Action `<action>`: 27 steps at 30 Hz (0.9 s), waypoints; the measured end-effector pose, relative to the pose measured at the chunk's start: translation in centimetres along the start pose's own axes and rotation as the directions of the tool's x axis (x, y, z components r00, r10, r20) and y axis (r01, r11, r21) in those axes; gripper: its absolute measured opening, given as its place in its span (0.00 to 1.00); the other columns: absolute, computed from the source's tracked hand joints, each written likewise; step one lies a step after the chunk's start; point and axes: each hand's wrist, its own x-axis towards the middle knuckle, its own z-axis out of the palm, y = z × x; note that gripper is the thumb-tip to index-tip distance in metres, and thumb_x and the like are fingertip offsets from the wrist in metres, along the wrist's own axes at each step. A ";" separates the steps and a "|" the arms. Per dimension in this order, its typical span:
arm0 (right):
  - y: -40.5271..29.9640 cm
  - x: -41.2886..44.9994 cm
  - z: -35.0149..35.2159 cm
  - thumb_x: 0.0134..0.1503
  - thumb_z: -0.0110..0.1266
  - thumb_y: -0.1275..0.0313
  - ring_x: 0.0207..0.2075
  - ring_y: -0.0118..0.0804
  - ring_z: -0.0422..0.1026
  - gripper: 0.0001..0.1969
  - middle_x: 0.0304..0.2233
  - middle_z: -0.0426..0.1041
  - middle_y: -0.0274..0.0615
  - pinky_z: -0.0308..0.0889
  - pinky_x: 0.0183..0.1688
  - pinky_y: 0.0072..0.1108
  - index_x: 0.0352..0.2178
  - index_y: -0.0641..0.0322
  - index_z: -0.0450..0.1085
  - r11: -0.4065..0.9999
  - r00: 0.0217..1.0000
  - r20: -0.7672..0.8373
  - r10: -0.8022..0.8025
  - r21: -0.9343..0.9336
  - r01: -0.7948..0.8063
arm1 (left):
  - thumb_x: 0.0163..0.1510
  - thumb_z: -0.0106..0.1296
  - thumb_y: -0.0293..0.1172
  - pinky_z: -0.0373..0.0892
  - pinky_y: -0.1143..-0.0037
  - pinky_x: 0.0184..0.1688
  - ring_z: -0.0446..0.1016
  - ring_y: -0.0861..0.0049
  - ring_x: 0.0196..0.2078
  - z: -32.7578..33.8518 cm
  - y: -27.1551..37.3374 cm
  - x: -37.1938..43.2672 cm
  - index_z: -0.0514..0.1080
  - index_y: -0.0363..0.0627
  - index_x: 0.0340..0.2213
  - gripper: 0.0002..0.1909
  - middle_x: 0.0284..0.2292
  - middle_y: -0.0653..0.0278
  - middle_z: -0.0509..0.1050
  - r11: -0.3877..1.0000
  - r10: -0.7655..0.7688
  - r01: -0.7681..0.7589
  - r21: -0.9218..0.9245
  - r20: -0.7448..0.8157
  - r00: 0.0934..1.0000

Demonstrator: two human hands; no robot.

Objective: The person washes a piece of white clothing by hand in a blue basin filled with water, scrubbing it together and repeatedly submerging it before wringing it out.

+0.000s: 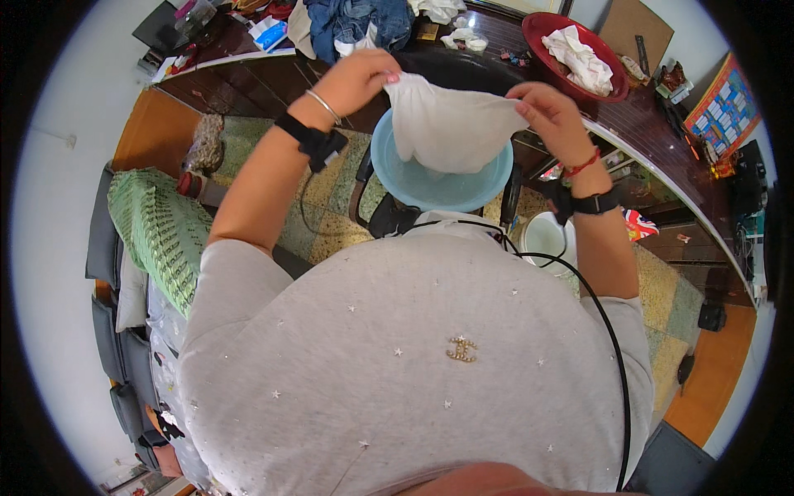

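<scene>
A wet-looking white cloth (456, 130) hangs spread between my two hands. My left hand (360, 77) pinches its upper left corner, while the upper right edge is gripped by the fingers of my right hand (549, 115). Below the cloth sits a light blue plastic basin (434, 192) with water in it. The cloth's lower part hangs over the basin's opening and hides much of the far rim. From this angle I cannot tell whether its bottom touches the water. The basin rests on a black chair, whose armrest (512, 193) shows at the right.
On the dark wooden counter (626, 121) stands a red basin (530, 31) holding a crumpled white cloth (577, 59). Blue denim clothing (360, 25) lies at the back. A white bucket (549, 239) is on the floor at the right. A black cable (611, 335) runs across my shirt.
</scene>
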 end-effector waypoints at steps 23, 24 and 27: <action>4.5 -1.9 -2.7 0.52 0.60 0.59 0.45 0.44 0.71 0.15 0.37 0.73 0.41 0.42 0.62 0.54 0.31 0.61 0.71 0.722 0.985 0.033 -0.168 -0.676 0.146 | 0.55 0.55 0.44 0.65 0.67 0.44 0.71 0.68 0.25 -5.4 2.2 -2.0 0.73 0.42 0.24 0.17 0.20 0.62 0.72 0.957 -0.007 0.008 0.290 -0.005 1.000; 3.1 -1.0 -3.2 0.52 0.60 0.61 0.46 0.45 0.70 0.14 0.37 0.73 0.40 0.42 0.62 0.55 0.31 0.60 0.71 0.675 0.979 0.048 -0.196 -0.718 0.170 | 0.53 0.56 0.45 0.61 0.58 0.53 0.74 0.60 0.30 -6.0 2.9 -1.6 0.76 0.46 0.25 0.15 0.23 0.61 0.76 0.923 -0.042 0.041 0.384 -0.003 0.999; -0.9 2.3 -4.6 0.53 0.59 0.66 0.47 0.45 0.70 0.10 0.38 0.73 0.40 0.43 0.62 0.55 0.33 0.58 0.71 0.580 0.953 0.073 -0.294 -0.779 0.239 | 0.52 0.59 0.41 0.62 0.62 0.53 0.72 0.67 0.28 -8.2 4.7 0.2 0.75 0.44 0.26 0.12 0.23 0.64 0.74 0.847 0.145 -0.046 0.530 -0.147 0.978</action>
